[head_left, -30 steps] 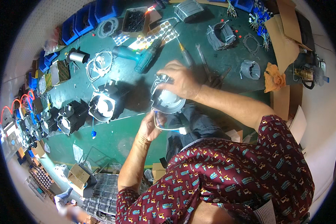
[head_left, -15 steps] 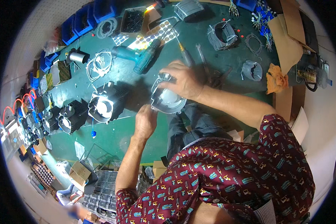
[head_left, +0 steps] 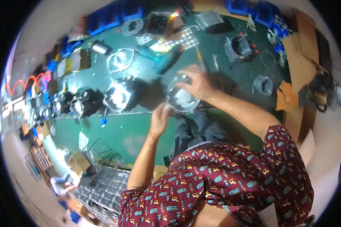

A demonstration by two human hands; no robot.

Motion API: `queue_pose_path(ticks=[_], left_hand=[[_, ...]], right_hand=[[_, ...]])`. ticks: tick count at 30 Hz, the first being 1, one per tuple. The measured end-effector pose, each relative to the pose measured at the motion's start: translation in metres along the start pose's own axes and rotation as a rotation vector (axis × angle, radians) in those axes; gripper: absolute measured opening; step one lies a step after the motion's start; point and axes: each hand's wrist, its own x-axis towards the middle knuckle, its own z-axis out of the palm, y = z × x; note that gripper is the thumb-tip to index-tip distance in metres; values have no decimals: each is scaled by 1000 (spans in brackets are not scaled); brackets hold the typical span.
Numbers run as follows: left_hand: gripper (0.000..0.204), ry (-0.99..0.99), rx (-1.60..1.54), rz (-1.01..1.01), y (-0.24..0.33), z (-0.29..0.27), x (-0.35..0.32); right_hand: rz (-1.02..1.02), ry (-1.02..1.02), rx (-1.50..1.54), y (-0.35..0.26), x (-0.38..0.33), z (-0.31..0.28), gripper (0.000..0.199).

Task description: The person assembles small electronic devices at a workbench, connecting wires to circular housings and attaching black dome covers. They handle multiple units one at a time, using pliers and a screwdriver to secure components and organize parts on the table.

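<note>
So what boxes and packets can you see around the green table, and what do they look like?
Small cardboard box: lower left, below the bench; brown, cube-shaped.
Blue bins: along the far edge of the bench; open plastic boxes.
Flat cardboard sheets: right end of the bench; brown, with an orange cloth beside them.
No screens or signs can be made out.

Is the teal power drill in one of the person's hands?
No, the teal power drill lies alone on the green workbench; both hands are on the round clear-fronted metal lamp housing.

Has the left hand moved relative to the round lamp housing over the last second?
Yes. The left hand has slid up along the green bench to the near rim of the lamp housing, where the right hand rests.
</note>
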Motion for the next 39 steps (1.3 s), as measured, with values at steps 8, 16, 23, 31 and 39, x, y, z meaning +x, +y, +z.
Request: queue_pose_path(ticks=[8, 16, 23, 31, 39], left_hand=[[22, 524, 546, 267, 37, -84, -43], [53, 624, 989, 194, 10, -162, -36], [25, 410, 259, 132, -21, -91, 11], [22, 191, -413, -55, -21, -34, 33], [34, 155, -451, -25, -18, -9, 20]], right_hand=[[122, -67, 5, 19, 4, 7, 49], [-152, 184, -15, -45, 11, -35, 15], [291, -433, 255, -55, -40, 76, 42], [920, -414, 830, -36, -75, 121, 23], [265, -312, 134, -36, -76, 89, 26]])
